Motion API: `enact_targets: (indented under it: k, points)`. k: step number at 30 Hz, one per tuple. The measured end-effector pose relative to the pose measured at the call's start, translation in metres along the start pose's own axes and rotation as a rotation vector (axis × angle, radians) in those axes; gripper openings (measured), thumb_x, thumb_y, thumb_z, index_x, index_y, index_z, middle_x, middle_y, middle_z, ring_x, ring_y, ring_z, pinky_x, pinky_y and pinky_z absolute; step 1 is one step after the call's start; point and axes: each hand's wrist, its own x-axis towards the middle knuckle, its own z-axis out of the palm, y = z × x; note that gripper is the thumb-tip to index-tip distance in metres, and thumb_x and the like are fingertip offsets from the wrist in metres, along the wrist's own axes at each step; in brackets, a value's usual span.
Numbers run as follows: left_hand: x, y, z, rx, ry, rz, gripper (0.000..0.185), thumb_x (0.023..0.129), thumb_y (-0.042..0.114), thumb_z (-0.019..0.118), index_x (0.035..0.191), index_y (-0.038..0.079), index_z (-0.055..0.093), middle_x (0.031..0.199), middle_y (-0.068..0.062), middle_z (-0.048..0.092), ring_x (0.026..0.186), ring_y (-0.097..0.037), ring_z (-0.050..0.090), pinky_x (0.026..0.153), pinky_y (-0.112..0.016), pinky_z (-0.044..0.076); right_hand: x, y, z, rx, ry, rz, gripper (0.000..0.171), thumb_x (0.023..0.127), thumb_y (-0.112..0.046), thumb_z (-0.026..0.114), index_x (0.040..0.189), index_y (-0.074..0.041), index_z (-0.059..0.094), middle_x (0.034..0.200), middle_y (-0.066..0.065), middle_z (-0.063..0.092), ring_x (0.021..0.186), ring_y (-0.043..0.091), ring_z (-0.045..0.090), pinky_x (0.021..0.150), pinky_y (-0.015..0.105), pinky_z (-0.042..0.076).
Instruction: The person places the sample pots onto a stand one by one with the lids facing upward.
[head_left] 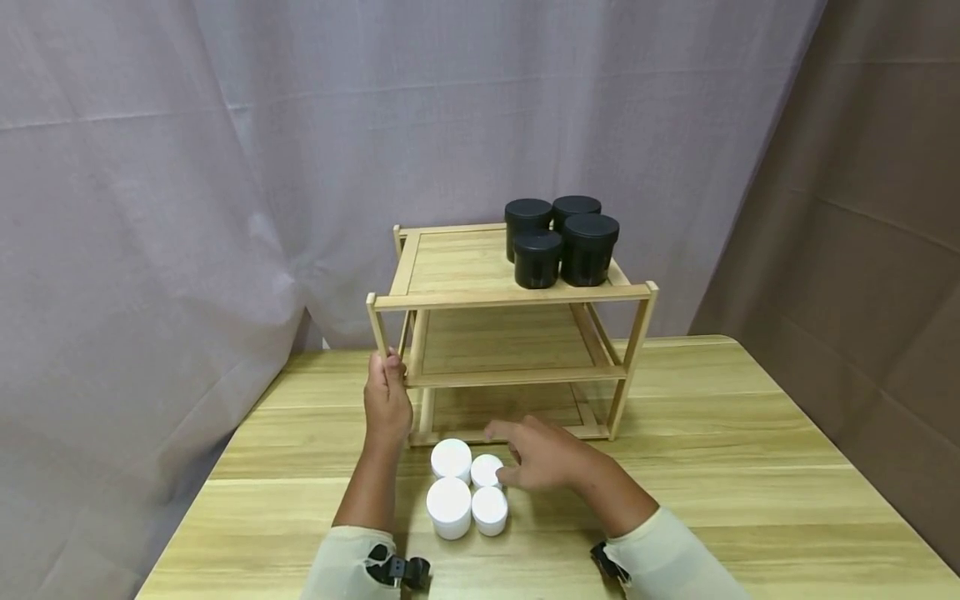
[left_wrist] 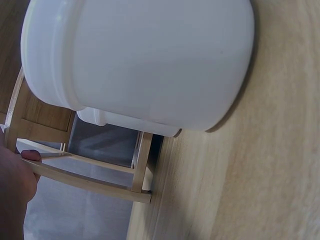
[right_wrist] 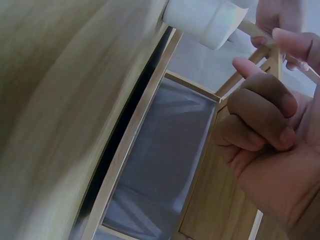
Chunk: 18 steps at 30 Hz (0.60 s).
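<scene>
Head view first: a three-tier bamboo rack (head_left: 480,275) stands mid-tabletop (head_left: 750,467), four black jars (head_left: 562,237) bunched at the two o'clock corner of its top shelf. At six o'clock of the rack, four white jars (head_left: 468,492) sit in a tight square, touching one another. The left hand (head_left: 387,400) is curled round the rack's front-left post at about nine o'clock, steadying it — the right hand (head_left: 543,454) hovers at three o'clock of the white cluster, fingers loosely spread, fingertips just beside the rear-right jar, gripping nothing. Left wrist view: one white jar (left_wrist: 140,60) fills the frame, smooth glossy plastic with a ridged lid edge, standing on the tabletop (left_wrist: 260,175) with a second tucked behind; the rack's lower rails (left_wrist: 90,182) run past at seven o'clock, a fingertip (left_wrist: 30,156) pressed on one. Right wrist view: the right hand's fingers (right_wrist: 260,115) hang relaxed and empty, a white jar (right_wrist: 205,17) at twelve o'clock, the rack's base frame (right_wrist: 135,135) below. My read — these jars look light, rigid and a touch slippery; best taken from above, fingers round the lid's edge, since the packed neighbours block the sides.
</scene>
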Motion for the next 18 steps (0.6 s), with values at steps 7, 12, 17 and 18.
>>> enact_targets:
  k: [7, 12, 17, 18]
  points:
    - [-0.0003, 0.0014, 0.0004, 0.011, 0.004, 0.009, 0.037, 0.119, 0.028, 0.041, 0.120, -0.007, 0.054, 0.087, -0.013, 0.052, 0.076, -0.013, 0.045, 0.071, -0.024, 0.041, 0.0005, 0.0012, 0.0031, 0.010, -0.060, 0.017, 0.052, 0.094, -0.014, 0.076, 0.143, -0.007, 0.064, 0.055, -0.012, 0.040, 0.047, 0.005, 0.030, 0.046, 0.020, 0.025]
    - [-0.0001, 0.0012, 0.0009, 0.009, 0.007, 0.017, 0.037, 0.119, 0.028, 0.041, 0.120, -0.007, 0.054, 0.086, -0.014, 0.052, 0.075, -0.013, 0.044, 0.071, -0.025, 0.041, 0.0003, 0.0024, 0.0060, 0.023, -0.068, -0.002, 0.052, 0.093, -0.010, 0.075, 0.144, -0.006, 0.064, 0.054, -0.013, 0.036, 0.047, 0.004, 0.029, 0.046, 0.019, 0.025]
    - [0.0001, 0.0013, 0.0011, 0.009, 0.009, 0.012, 0.034, 0.119, 0.026, 0.042, 0.120, -0.006, 0.054, 0.085, -0.014, 0.051, 0.074, -0.012, 0.044, 0.070, -0.024, 0.041, 0.0017, 0.0046, 0.0072, 0.029, -0.079, -0.006, 0.050, 0.096, -0.009, 0.075, 0.145, -0.007, 0.064, 0.055, -0.013, 0.037, 0.049, 0.004, 0.031, 0.048, 0.021, 0.027]
    - [0.0001, 0.0013, 0.0011, 0.009, 0.008, 0.009, 0.034, 0.119, 0.026, 0.042, 0.120, -0.006, 0.054, 0.085, -0.013, 0.051, 0.074, -0.012, 0.044, 0.069, -0.024, 0.041, 0.0017, 0.0048, 0.0070, 0.035, -0.083, -0.007, 0.051, 0.096, -0.008, 0.075, 0.146, -0.007, 0.064, 0.055, -0.012, 0.036, 0.049, 0.004, 0.031, 0.049, 0.021, 0.027]
